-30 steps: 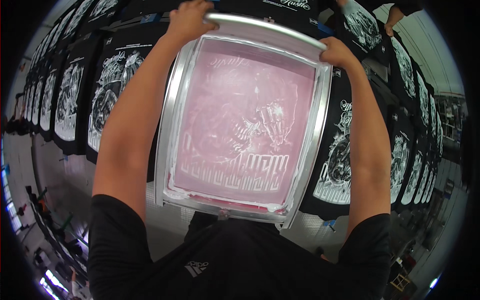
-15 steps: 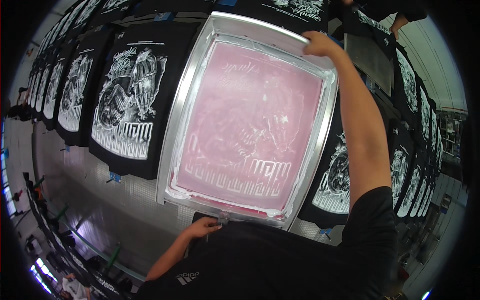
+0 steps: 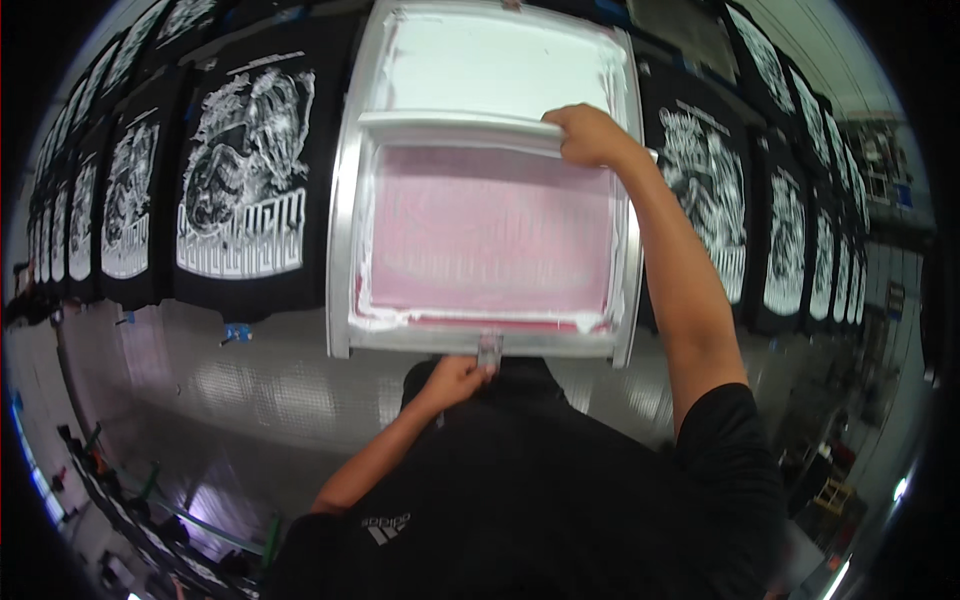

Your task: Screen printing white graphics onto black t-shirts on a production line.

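Under my hands lies a screen-printing frame with a metal border and a pink mesh. A long metal squeegee spans the mesh from side to side. My right hand grips its right end, fingers curled over the top bar. Beyond the squeegee the mesh is coated with white ink; on the near side it shows pink, with faint lettering. Ink streaks line the frame's inner edges. My left hand is closed at a small metal clamp on the near edge; its fingertips are partly hidden.
Black shirts with white prints stand in rows on both sides, the nearest being a left shirt and a right shirt. A shiny metal surface runs below the frame. Dark machine parts with green bars are at lower left.
My right hand has pulled the squeegee from the far edge toward me, and white ink now covers the mesh behind it. The view has turned and shifted; my left hand stays at the clamp.
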Demonstrator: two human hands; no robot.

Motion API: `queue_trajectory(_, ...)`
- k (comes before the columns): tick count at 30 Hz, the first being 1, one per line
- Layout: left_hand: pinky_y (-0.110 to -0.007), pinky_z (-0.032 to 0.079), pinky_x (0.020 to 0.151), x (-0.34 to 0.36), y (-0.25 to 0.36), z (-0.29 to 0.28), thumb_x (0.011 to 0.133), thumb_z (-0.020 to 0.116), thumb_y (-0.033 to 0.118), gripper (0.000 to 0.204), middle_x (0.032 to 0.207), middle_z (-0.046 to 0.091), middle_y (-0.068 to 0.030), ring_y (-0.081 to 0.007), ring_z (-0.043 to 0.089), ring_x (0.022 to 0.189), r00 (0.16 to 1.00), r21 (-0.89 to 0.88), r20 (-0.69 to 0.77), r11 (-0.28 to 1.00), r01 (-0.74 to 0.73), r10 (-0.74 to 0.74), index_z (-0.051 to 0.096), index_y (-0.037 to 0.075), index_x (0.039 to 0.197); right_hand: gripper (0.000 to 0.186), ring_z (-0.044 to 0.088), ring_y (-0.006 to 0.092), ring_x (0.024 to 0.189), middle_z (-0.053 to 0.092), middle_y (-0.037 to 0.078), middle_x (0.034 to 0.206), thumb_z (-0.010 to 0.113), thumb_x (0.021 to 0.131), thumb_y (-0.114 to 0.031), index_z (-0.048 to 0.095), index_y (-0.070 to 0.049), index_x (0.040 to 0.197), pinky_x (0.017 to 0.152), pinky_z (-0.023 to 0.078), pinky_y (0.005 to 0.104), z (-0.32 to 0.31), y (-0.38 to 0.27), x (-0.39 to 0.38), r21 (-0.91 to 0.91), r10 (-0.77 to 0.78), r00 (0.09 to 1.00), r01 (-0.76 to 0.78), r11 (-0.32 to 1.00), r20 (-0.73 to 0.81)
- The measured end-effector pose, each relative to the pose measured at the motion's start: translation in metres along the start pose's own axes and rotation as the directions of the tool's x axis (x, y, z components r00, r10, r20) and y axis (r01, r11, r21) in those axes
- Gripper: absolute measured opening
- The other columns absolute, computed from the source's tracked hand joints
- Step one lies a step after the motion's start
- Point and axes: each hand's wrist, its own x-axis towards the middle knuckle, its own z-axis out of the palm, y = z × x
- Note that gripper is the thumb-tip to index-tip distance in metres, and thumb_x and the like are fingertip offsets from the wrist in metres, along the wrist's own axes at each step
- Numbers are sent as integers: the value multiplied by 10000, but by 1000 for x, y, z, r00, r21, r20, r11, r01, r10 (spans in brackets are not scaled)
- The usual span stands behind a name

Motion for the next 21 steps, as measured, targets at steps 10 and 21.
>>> queue_trajectory(10,-321,490,624,-6,43,10,932,637,235,240,733,682,-72,-164,616,650,994,130,-90,989,67,-55,725,12,942,339,593,329,868,626,112,855,575,667,23,625,-60,993,746,478,453,95,-157,-238,129,83,981,-61,990,-174)
queue_trajectory(21,-388,493,626,-19,29,19,899,647,468,473,639,634,-150,-263,642,632,932,286,-351,938,195,-87,703,13,782,273,597,308,903,650,108,913,630,730,-65,618,-55,1003,774,453,429,75,-119,-246,9,-20,978,22,1000,-208)
